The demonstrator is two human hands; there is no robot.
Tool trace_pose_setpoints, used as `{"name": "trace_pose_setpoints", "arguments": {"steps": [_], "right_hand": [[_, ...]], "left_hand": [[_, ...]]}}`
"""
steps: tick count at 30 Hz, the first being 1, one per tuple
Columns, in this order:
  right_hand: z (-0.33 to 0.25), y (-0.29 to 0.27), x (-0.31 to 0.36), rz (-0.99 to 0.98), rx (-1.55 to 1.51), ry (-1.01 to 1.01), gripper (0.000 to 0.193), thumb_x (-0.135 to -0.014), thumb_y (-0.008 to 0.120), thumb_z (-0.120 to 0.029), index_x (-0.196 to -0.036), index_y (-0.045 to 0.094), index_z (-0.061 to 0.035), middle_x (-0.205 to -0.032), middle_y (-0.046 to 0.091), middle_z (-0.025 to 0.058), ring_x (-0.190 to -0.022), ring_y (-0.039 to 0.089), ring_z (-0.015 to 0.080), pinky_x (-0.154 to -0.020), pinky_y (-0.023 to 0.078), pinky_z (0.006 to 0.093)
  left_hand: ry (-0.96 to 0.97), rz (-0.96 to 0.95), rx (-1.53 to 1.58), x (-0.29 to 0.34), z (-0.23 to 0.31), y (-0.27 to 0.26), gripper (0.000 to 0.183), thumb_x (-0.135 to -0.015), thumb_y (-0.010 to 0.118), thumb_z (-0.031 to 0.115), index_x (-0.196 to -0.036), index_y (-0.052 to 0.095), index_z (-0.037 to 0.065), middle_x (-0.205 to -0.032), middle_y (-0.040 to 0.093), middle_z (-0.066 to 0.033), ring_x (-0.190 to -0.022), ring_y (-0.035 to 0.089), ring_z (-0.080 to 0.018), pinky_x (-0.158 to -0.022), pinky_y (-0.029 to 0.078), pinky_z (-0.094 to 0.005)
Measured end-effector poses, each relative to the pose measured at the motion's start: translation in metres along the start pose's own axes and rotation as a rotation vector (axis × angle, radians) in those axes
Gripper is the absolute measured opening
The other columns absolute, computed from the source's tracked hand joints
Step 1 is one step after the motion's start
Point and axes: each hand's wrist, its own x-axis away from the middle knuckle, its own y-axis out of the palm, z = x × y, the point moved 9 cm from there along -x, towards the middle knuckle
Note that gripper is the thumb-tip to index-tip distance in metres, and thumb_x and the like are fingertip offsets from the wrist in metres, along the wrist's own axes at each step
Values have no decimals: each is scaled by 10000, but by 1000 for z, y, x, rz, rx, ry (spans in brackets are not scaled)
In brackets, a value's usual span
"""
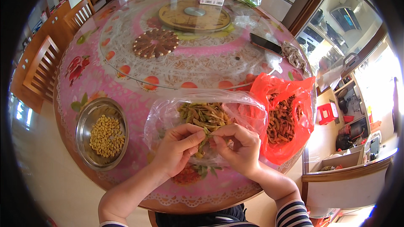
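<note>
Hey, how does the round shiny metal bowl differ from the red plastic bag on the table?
The round shiny metal bowl has smooth, rigid walls, while the red plastic bag is thin and crumpled. The bowl holds loose pale yellow beans; the bag holds what look like brownish pods or husks. The bowl sits on the person's left, the bag on the right. Both are open at the top and rest on the pink-patterned round table.

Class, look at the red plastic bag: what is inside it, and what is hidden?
Inside the red bag, a heap of brown pods shows. The top pods and the bag's folds hide whatever lies beneath.
</note>
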Motion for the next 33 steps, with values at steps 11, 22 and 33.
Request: {"name": "trace_pose_setpoints", "arguments": {"steps": [11, 22, 33], "right_hand": [[-16, 2, -2, 23, 194, -172, 105, -788, 641, 52, -883, 611, 21, -766, 668, 66, -699, 655, 84, -536, 476, 196], [6, -5, 1, 155, 42, -80, 126, -764, 674, 15, -869, 618, -26, -698, 652, 70, -585, 628, 131, -528, 480, 244], [-10, -6, -7, 61, 148, -171, 112, -771, 665, 18, -870, 625, -17, -784, 670, 71, -673, 652, 132, -580, 502, 245]], "left_hand": [[60, 10, -2, -4, 5, 0, 99, -953, 537, 157, -971, 555, 61, -862, 592, -8, -671, 496, -46, -560, 377, -160], [88, 39, -26, -4, 10, -3, 116, -962, 519, 173, -1026, 537, 78, -993, 638, -58, -878, 639, -114, -524, 383, -143], [31, 34, -69, -4, 2, -4, 173, -873, 638, 61, -1029, 566, 39, -960, 644, -76, -889, 643, -152, -616, 433, -169]]}}
